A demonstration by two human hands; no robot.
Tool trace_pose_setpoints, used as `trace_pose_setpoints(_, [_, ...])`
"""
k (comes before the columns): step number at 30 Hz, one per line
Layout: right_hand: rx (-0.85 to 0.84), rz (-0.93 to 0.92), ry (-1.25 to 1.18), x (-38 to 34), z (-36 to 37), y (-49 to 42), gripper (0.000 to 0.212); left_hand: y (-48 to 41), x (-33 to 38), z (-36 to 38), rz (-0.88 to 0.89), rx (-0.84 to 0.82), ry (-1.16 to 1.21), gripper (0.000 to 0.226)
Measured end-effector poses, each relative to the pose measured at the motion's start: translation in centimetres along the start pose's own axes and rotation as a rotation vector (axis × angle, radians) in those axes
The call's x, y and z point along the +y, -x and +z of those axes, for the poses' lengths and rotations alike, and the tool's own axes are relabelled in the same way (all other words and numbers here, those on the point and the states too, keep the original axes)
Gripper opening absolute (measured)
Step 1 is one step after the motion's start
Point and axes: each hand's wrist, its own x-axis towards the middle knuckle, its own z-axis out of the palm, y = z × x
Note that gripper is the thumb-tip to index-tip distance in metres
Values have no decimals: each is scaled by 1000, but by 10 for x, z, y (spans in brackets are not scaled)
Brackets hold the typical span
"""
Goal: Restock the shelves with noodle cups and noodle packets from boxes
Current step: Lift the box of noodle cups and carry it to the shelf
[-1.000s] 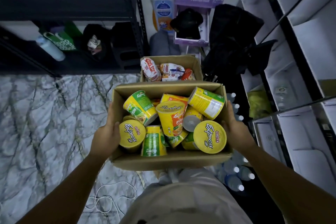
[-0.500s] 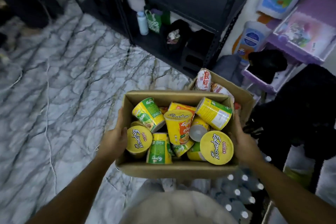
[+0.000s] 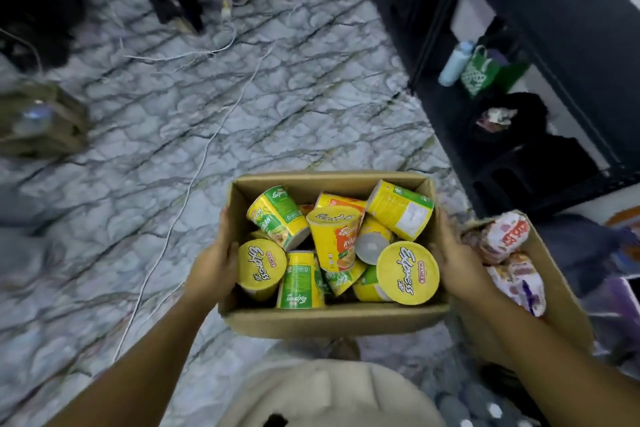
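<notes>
I carry an open cardboard box (image 3: 332, 321) in front of my body, filled with several yellow and green noodle cups (image 3: 408, 273) lying at all angles. My left hand (image 3: 213, 265) grips the box's left wall, thumb over the rim. My right hand (image 3: 453, 262) grips the right wall the same way. A second cardboard box (image 3: 554, 291) stands on the floor at the right, beside the carried one, with noodle packets (image 3: 506, 236) in white and red wrappers inside.
Marbled floor stretches left and ahead, crossed by thin white cables (image 3: 194, 180). A black metal shelf (image 3: 519, 135) at the right holds a bottle, a green bag and dark items. Another carton (image 3: 41, 121) sits far left. Dark furniture legs stand at the top. Bottle caps show bottom right.
I have turned left with the box held in both hands. The white shelves and hanging goods left the view; the black shelf and packet box slid to the right.
</notes>
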Motion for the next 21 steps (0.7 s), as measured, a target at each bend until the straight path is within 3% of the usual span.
trace_pose_setpoints(8, [-150,-77,105,-87,12,-93,81,-34,-58,-32,-140,80,70,82])
trace_pose_setpoints(21, [-122,-108,107,-188,17,-222,91,-175,-83,-112,-151,50,131,82])
